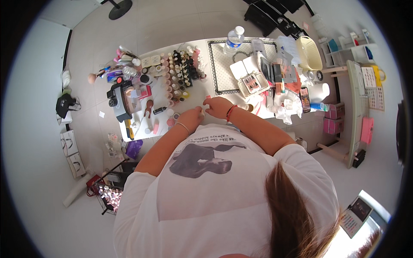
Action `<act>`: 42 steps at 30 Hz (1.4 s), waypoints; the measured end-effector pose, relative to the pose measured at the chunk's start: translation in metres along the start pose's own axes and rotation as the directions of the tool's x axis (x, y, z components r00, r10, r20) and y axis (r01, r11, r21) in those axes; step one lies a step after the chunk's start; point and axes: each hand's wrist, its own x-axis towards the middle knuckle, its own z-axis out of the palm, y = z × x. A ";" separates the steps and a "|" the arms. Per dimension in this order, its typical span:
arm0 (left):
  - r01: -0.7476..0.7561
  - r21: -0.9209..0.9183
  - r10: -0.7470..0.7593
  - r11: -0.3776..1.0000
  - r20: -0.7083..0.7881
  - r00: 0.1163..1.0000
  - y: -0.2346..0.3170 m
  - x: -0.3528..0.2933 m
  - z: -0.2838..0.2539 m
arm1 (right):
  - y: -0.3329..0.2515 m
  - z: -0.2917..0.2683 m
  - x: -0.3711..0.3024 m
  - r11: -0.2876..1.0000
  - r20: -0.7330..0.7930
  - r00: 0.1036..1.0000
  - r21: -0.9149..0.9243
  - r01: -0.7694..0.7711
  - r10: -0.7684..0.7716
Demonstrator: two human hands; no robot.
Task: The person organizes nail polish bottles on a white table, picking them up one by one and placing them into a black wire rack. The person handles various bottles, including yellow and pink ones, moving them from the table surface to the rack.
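Okay, left hand (191, 119) at frame centre, by near edge of bench (197, 92), with fingers bent toward small pale item (202, 112); can't tell gripping from just touching. Right hand (218, 106) right beside it, also with bent fingers, near small pink item (208, 97); can't tell open from closed. Thin pale band (183, 126) on left wrist, red bracelet (231, 113) on right.

Materials: rows of small glossy bottles (170, 81), pale, pink and dark, left of centre. Clear plastic bottle (234, 39) with white cap, upper centre, on dotted mat (220, 64) with black lacy border. Open white compartment case (254, 88) on mat's lower right. Cream ribbed basket (309, 53) upper right; crumpled white tissue (287, 109) below, just left of phone (304, 99). Brushes (122, 56) bunched upper left.

Surface and room: bench white, smooth, crowded. Floor (159, 21) in pale grey tile, visible joints. Plain pale wall (26, 107) at left. Glossy pink cases (333, 124) stacked at right. Shiny purple bag (134, 149) lower left.

Writing: blue label on clear bottle, too small to read. Dark lettering on white T-shirt (202, 202), upside down in frame, above dark printed picture.
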 end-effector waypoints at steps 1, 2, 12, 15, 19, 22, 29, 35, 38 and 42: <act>-0.003 -0.069 0.000 0.998 -0.053 0.999 -0.002 0.001 0.001 | -0.004 0.001 -0.002 1.000 -0.014 1.000 0.006 0.006 -0.006; 0.016 -0.122 -0.025 0.992 -0.069 0.997 -0.005 0.003 0.001 | -0.007 -0.003 -0.003 0.996 0.098 0.992 0.022 -0.084 0.082; 0.278 -0.432 -0.258 0.858 0.104 0.960 -0.029 0.023 0.000 | -0.007 0.008 -0.024 0.946 -0.277 0.950 -0.243 -0.215 0.145; 0.328 -0.451 -0.299 0.830 0.137 0.944 -0.018 0.020 -0.007 | 0.002 0.018 -0.024 0.938 -0.256 0.952 -0.256 -0.233 0.167; 0.284 -0.395 -0.274 0.874 0.084 0.958 -0.018 0.019 -0.004 | -0.003 0.014 -0.021 0.932 -0.206 0.948 -0.220 -0.288 0.244; 0.228 -0.388 -0.233 0.893 0.035 0.972 -0.022 0.016 -0.003 | -0.011 0.010 -0.019 0.946 -0.247 0.941 -0.168 -0.277 0.231; 0.229 -0.457 -0.231 0.859 0.052 0.972 -0.026 0.012 -0.004 | -0.018 0.022 -0.015 0.912 -0.167 0.979 -0.371 -0.175 0.120; 0.176 -0.483 -0.190 0.858 0.019 0.982 -0.037 0.013 0.003 | -0.014 0.021 -0.013 0.905 -0.156 0.967 -0.348 -0.245 0.202; 0.163 -0.489 -0.182 0.857 0.009 0.983 -0.041 0.013 0.005 | -0.008 0.019 -0.015 0.904 -0.169 0.966 -0.352 -0.244 0.195; 0.191 -0.505 -0.207 0.841 0.024 0.978 -0.037 0.010 0.001 | -0.005 0.017 -0.015 0.931 -0.234 0.944 -0.229 -0.285 0.232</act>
